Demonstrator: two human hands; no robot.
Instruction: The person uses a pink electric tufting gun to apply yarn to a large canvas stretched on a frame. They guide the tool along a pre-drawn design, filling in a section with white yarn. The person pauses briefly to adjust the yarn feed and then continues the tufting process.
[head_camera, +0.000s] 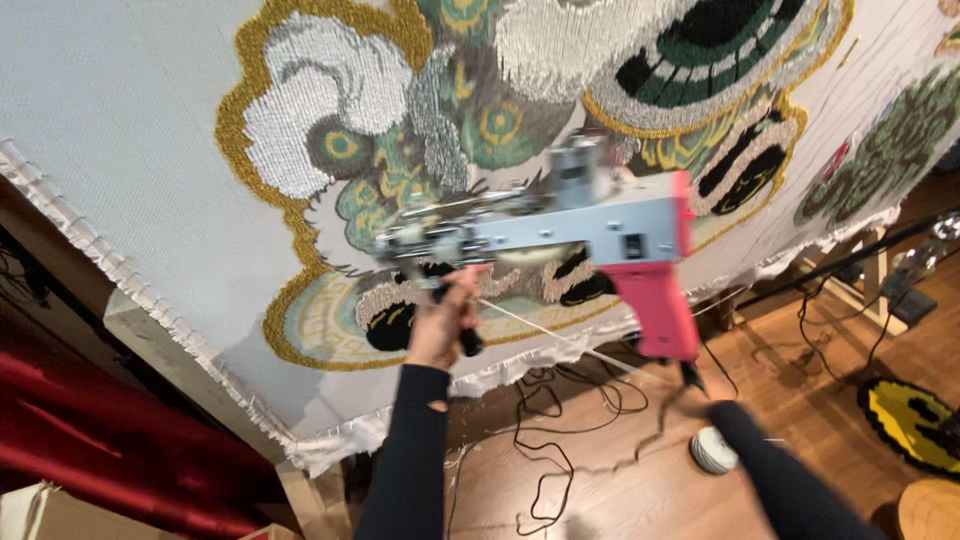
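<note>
The left hand (443, 325) is clenching the black front handle of the grey-and-pink tufting gun (590, 235), keeping it square against the stretched white tufting cloth (120, 120); the right hand's grip cannot be determined.

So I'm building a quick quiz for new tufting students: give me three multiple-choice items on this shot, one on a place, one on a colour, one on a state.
1. Where is the left hand?
A. on the front handle under the tufting gun
B. on the wooden floor
C. on the red curtain

2. What colour is the gun's rear grip?
A. green
B. pink
C. black

3. What state is the rug design on the stretched cloth in?
A. untouched
B. partly tufted, bare cloth around it
C. fully covered

Answers: 1 A, its fingers wrap the dark handle below the barrel. 2 B, the grip shows pink below the grey body. 3 B, gold, white and green pile sits beside plain cloth.
</note>
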